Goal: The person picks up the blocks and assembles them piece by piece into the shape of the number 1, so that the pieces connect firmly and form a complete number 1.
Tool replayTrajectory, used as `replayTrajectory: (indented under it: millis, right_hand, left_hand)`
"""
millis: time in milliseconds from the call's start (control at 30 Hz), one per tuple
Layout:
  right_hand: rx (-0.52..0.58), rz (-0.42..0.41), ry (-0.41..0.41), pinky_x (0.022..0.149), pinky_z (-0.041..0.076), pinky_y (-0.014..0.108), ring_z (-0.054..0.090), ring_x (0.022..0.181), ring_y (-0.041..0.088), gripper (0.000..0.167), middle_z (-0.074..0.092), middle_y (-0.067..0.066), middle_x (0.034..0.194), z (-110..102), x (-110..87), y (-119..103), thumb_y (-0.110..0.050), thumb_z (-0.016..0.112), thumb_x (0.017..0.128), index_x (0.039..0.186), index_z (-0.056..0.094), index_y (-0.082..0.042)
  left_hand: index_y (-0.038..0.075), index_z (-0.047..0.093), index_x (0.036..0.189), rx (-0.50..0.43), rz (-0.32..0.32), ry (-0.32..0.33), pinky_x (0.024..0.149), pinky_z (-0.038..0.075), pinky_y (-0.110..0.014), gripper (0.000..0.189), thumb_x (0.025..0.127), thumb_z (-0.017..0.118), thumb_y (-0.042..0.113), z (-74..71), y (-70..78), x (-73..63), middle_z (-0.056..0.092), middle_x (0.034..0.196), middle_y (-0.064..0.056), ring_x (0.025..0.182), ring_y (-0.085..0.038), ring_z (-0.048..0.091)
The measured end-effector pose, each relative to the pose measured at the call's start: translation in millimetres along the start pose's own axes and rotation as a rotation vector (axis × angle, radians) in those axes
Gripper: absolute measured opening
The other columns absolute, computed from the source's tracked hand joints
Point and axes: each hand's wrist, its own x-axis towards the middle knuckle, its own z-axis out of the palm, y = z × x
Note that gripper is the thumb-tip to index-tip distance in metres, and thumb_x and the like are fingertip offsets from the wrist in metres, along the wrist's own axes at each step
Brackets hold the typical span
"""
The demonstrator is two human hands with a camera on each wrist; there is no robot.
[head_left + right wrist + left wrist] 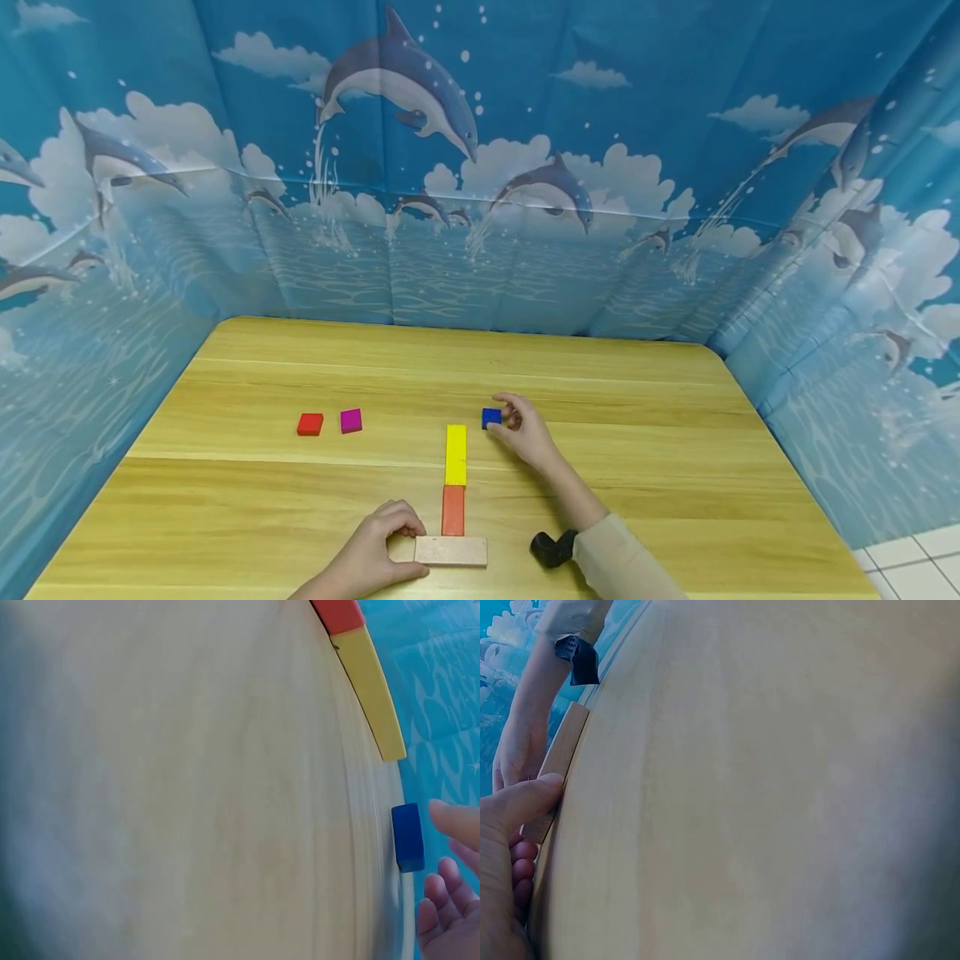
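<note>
With thumb and fingers on opposite long sides, my left hand (375, 546) grips the left end of a plain wooden block (452, 551). The left wrist view shows the thumb (536, 796) pressed against this block. At the block's far side starts a line formed by an orange-red block (453, 510) and a longer yellow block (456, 455), end to end. My right hand (527, 433) is around the small blue block (491, 418), thumb and fingers spread. A gap shows between the thumb and the blue block (408, 837) in the right wrist view.
A flat red block (310, 424) and a magenta block (351, 421) lie on the left of the wooden table (637, 375). A black device (552, 549) sits by the right sleeve (622, 558). A dolphin-print curtain (480, 275) hangs around the table's back and sides.
</note>
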Motion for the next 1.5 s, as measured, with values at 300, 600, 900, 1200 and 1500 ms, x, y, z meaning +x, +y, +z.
replayTrajectory:
  millis: [300,600,900,1200,1500]
  right_hand:
    - [-0.139,-0.126,-0.114,0.066,0.038,0.025,0.041,0.076,0.015,0.049,0.048,0.005,0.088,11,-10.4,-9,-0.006,0.078,0.070,0.115,0.058,-0.006]
    - [-0.158,-0.140,-0.200,0.066,0.038,0.024,0.040,0.077,0.015,0.044,0.045,0.002,0.088,19,-16.9,-12,-0.010,0.077,0.072,0.112,0.060,-0.012]
    - [-0.149,-0.128,-0.230,0.065,0.038,0.024,0.041,0.078,0.015,0.036,0.046,0.001,0.088,19,-18.7,-14,-0.008,0.075,0.075,0.108,0.064,-0.014]
    - [-0.150,-0.146,-0.237,0.064,0.039,0.023,0.042,0.076,0.014,0.036,0.048,0.002,0.088,19,-18.3,-15,-0.009,0.075,0.075,0.108,0.064,-0.014]
    - [-0.105,-0.157,-0.212,0.066,0.040,0.024,0.043,0.076,0.015,0.037,0.050,0.003,0.090,18,-17.1,-11,-0.007,0.074,0.075,0.110,0.063,-0.012]
  left_hand:
    - [0.024,0.059,0.088,-0.016,-0.011,-0.023,0.070,0.043,-0.020,0.029,0.068,0.080,0.028,5.7,-24.0,-5.2,0.054,0.087,0.013,0.079,-0.007,0.048]
    - [0.023,0.059,0.088,-0.021,-0.011,-0.031,0.070,0.043,-0.019,0.028,0.069,0.080,0.027,4.3,-23.1,-4.5,0.053,0.086,0.013,0.079,-0.005,0.048]
    - [0.021,0.059,0.088,-0.016,-0.004,-0.031,0.069,0.043,-0.019,0.029,0.068,0.081,0.024,3.7,-22.7,-3.6,0.053,0.085,0.013,0.079,-0.004,0.048]
    - [0.023,0.059,0.088,-0.013,-0.011,-0.034,0.070,0.043,-0.019,0.029,0.069,0.080,0.027,4.0,-25.5,-4.3,0.053,0.086,0.014,0.079,-0.004,0.047]
    - [0.024,0.059,0.088,-0.015,-0.004,-0.027,0.069,0.043,-0.019,0.028,0.069,0.079,0.028,4.7,-25.6,-4.4,0.053,0.085,0.014,0.078,-0.004,0.047]
